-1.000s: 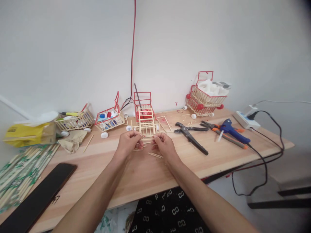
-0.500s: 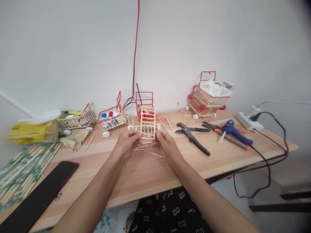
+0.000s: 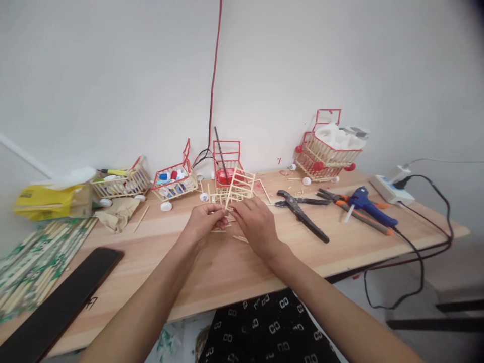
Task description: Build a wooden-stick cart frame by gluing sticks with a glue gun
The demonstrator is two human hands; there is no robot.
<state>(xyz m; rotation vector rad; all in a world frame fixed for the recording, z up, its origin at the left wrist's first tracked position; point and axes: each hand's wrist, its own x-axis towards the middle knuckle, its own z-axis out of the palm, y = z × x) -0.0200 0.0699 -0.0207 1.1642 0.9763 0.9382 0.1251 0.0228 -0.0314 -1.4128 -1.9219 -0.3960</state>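
A small frame of thin wooden sticks (image 3: 242, 184) is tilted up between my hands, above the middle of the table. My left hand (image 3: 207, 220) is closed, pinching the frame's lower left corner between thumb and fingers. My right hand (image 3: 257, 222) has come to the same corner; its fingertips are closed there, and its back hides the frame's lower right part. Just behind stands a red-topped stick cart (image 3: 227, 147) with a red tub (image 3: 224, 176) and a dark rod in it. Short loose sticks (image 3: 240, 238) lie under my hands.
Further stick carts stand along the wall: a filled one (image 3: 174, 184), one at left (image 3: 121, 184), a larger one (image 3: 327, 151) at right. Pliers (image 3: 302, 217), a blue glue gun (image 3: 372, 206) and a power strip (image 3: 393, 189) lie right. A phone (image 3: 64, 302) and wrapped chopsticks (image 3: 41, 267) lie left.
The stick frame has turned from upright to leaning right. My right hand has shifted left from the frame's right side to its lower left corner, beside my left hand's fingers.
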